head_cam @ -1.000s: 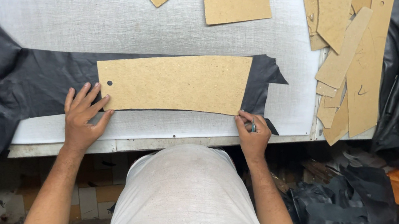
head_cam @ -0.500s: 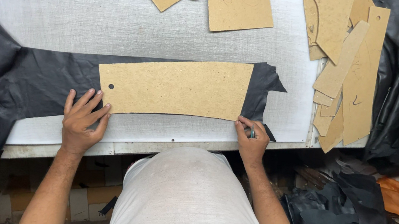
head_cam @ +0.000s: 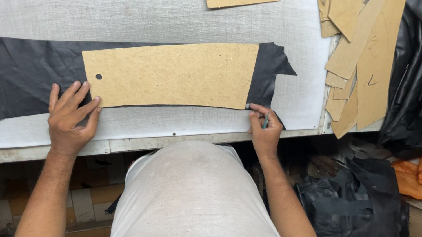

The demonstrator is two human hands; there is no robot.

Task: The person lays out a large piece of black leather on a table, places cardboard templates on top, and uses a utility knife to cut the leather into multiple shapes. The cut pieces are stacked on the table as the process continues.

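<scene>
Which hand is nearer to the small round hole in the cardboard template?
Left. The left hand has its fingertips just below the hole, at the template's left end. The right hand sits at the opposite, right-hand lower corner.

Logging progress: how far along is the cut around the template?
Done: cardboard template lies flat on the black leather. In hand: left hand steadies it at its lower left corner; right hand holds a small tool at its lower right corner. Left: the leather around it looks mostly whole.
</scene>
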